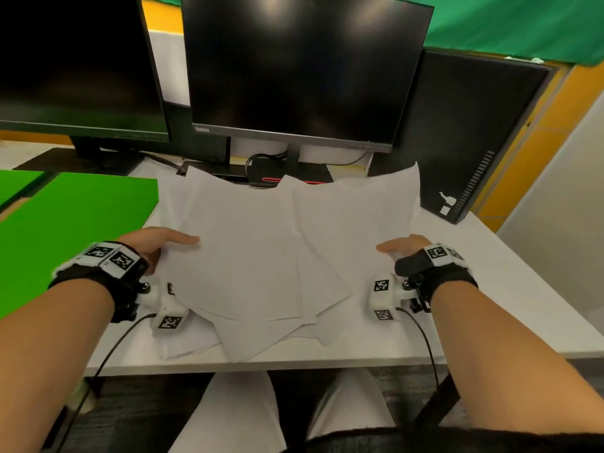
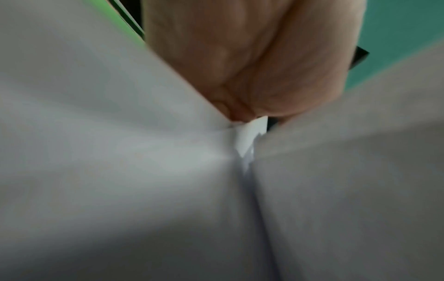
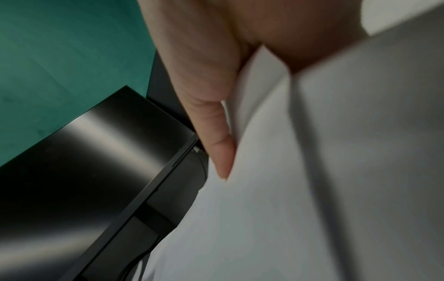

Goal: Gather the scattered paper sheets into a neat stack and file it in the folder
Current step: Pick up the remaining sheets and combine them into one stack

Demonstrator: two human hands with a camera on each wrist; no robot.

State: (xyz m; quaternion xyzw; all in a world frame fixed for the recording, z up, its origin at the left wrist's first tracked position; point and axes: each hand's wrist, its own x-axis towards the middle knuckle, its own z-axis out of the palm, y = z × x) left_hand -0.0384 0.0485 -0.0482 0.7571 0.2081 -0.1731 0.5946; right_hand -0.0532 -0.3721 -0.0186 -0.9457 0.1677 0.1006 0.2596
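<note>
Reaching in from both sides, the hands hold a loose, fanned pile of white paper sheets (image 1: 261, 250) lifted off the white tabletop (image 1: 490, 289) before two dark monitors (image 1: 304, 67). The left hand (image 1: 157, 243) pinches the pile's left edge, thumb lying on top and fingers hidden beneath; the right hand (image 1: 403, 245) pinches the right edge likewise, thumb pointing inward. Left of the sheets, the green folder (image 1: 75, 220) lies flat, just beside the left wrist.
</note>
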